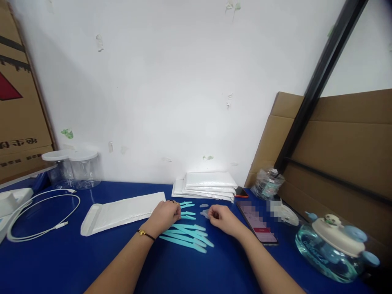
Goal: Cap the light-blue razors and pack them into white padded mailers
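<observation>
Several teal, slim-handled tools (183,241) lie fanned out on the blue table, below and right of my left hand. My left hand (165,215) has its fingers closed over the handle ends of more teal tools (188,213), whose narrow tips point right. My right hand (222,218) is curled, fingertips together, at some small translucent pieces (204,212); what it pinches is too small to make out. Beside my left hand lies a white padded envelope (122,213).
Behind the hands is a stack of white envelopes (210,185). To the right are a phone (257,224), a wrapped cup (267,184) and a clear blue bottle (330,249). At left, a white cable (79,200) and lidded clear jars (85,171).
</observation>
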Available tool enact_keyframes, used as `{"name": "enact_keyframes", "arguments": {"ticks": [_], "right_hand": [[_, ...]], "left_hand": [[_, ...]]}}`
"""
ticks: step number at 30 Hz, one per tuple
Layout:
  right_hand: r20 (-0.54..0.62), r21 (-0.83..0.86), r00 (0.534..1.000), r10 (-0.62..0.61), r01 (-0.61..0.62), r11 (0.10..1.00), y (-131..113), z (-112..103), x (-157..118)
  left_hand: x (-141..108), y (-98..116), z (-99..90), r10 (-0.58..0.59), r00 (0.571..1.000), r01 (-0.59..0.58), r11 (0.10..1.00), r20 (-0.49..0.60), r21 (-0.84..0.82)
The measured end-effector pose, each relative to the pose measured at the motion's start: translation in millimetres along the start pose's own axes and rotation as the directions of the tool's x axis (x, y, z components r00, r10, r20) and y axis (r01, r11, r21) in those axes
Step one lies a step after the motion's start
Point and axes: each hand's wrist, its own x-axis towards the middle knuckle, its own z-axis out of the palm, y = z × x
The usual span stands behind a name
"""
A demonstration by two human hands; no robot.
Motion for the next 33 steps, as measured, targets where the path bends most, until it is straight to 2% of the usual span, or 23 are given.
{"name": "enact_keyframes", "arguments": {"ticks": [2, 5, 16, 18, 20, 23, 25, 28, 33], "right_hand": [[0.010, 0.124, 1.000, 0.026, -0.027, 0.992, -3, 4, 1], [-0.004, 0.204, 1.000, 0.012, -0.011, 0.979, -6, 6, 1], [0.071, 0.214, 0.997, -0.036, 0.020, 0.977, -24, 10, -3], [0.109, 0.201, 0.993, -0.049, 0.026, 0.979, -25, 8, -5], [0.086, 0.158, 0.995, -0.044, 0.030, 0.987, -21, 3, -5], [-0.080, 0.014, 0.996, -0.040, 0.041, 0.999, -9, -5, -2], [-0.147, -0.076, 0.988, -0.044, 0.034, 0.997, -2, -8, 0], [-0.117, -0.136, 0.992, -0.053, 0.037, 0.990, 4, -5, 3], [-0.067, -0.143, 0.997, -0.049, 0.039, 0.989, 1, 10, 6]], "left_hand": [[0, 1, -0.2, 0.016, 1.000, -0.016, 0.998, -0.008, -0.053], [1, 3, -0.8, 0.033, 0.999, -0.035, 0.993, -0.026, -0.109], [-1, 15, 0.9, 0.076, 0.997, -0.070, 0.973, 0.016, -0.222], [-1, 16, 2.9, 0.091, 0.994, -0.075, 0.969, 0.056, -0.237], [-1, 16, 3.6, 0.088, 0.993, -0.068, 0.968, 0.076, -0.240], [0, 10, 2.5, 0.041, 0.999, -0.041, 0.986, -0.008, -0.161], [1, 4, 1.8, -0.009, 0.997, 0.005, 0.998, -0.072, -0.061], [2, -2, 2.6, -0.066, 0.995, 0.068, 0.997, -0.072, 0.038], [4, -3, 6.0, -0.072, 0.997, 0.073, 0.997, -0.041, 0.031]]}}
